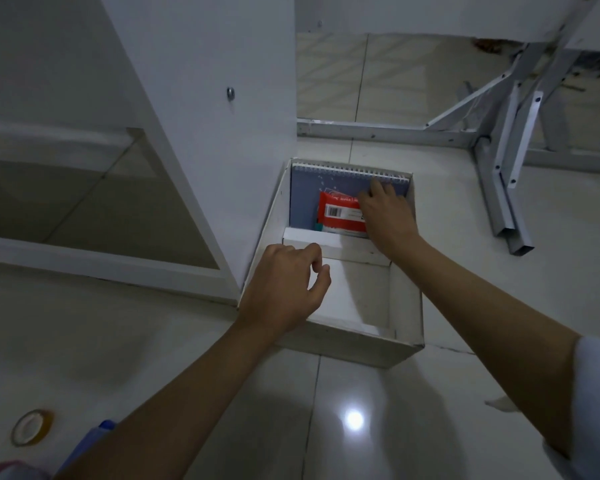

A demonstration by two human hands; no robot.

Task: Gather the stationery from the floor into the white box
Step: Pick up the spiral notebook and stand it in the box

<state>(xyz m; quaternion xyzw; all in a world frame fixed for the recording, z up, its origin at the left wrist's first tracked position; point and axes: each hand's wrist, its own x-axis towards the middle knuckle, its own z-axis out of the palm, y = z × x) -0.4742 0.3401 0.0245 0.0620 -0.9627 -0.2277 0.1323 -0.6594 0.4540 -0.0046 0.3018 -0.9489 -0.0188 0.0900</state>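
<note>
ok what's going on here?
A person is packing a white box on the floor. The right hand rests on a red packet lying on a blue spiral notebook in the far compartment. The left hand hovers empty over the near one. A tape roll lies on the floor.

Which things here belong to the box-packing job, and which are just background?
Job:
white box
blue spiral notebook in the box
red packet on the notebook
tape roll on the floor
blue marker on the floor
right hand
left hand

Background:
white cabinet
metal frame
</note>
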